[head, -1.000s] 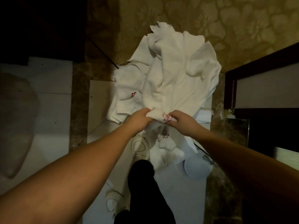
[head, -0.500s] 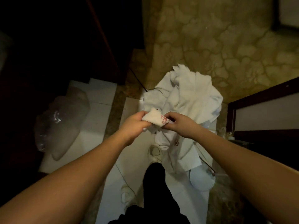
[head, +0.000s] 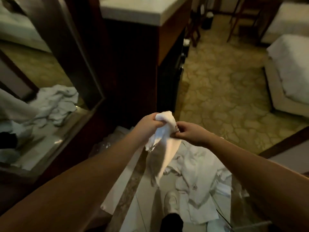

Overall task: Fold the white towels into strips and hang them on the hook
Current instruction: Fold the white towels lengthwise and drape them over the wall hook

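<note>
Centre frame, the left hand point(head: 148, 123) is gripping the bunched top of a white towel point(head: 163, 143), fingers curled round it, so the rest is dangling free. The right hand point(head: 189, 132) is pinching the edge alongside, likely steadying it for folding, while the towel pile point(head: 199, 180) is lying on the floor below.

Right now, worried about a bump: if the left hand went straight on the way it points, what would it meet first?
Probably the right hand, just across the towel both grip; depth is unclear.
</note>
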